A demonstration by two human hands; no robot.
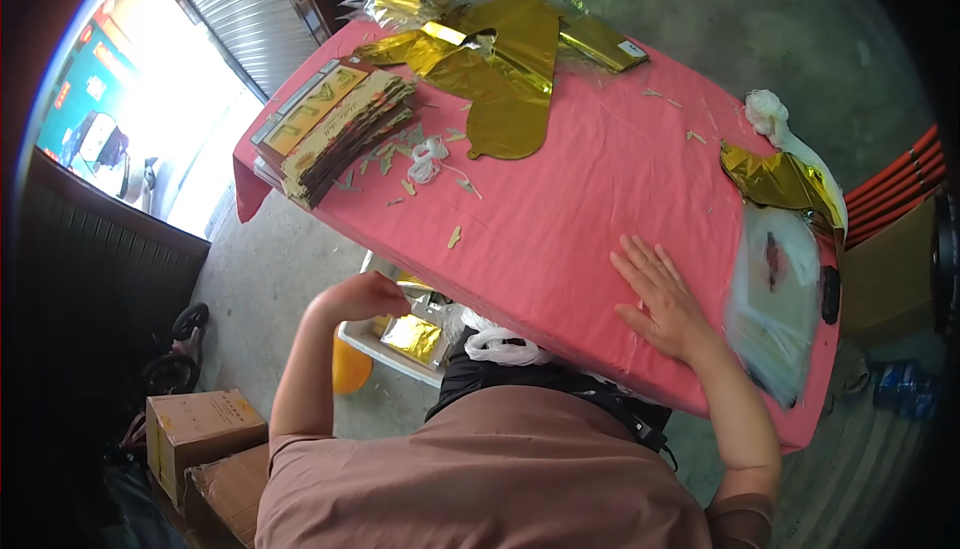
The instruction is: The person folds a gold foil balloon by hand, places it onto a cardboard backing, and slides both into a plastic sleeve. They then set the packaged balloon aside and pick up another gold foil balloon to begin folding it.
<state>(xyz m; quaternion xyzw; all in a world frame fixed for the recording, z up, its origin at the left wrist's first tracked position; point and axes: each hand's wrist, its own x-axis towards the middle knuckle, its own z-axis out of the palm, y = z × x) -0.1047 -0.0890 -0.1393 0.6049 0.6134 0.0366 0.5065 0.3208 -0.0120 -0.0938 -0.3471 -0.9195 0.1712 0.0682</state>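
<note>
My right hand (pixel 655 299) lies flat on the pink tablecloth (pixel 560 239), fingers spread, holding nothing. To its right is a stack of clear plastic bags (pixel 775 294). My left hand (pixel 368 297) hangs beside the table's near edge with its fingers curled together, above a white bin (pixel 400 364) of gold foil packets (pixel 412 337); whether it holds anything is hidden. On the table's left side sit a stack of printed cards (pixel 340 129) and a bundle of white string (pixel 428 161). A large flat gold foil balloon (pixel 510 79) spreads over the far side.
Gold packets (pixel 605 44) lie at the far edge; another gold foil piece (pixel 780 184) is at the right. A black object (pixel 830 295) rests by the right edge. Cardboard boxes (pixel 205 429) and an orange round object (pixel 350 364) are on the floor at left.
</note>
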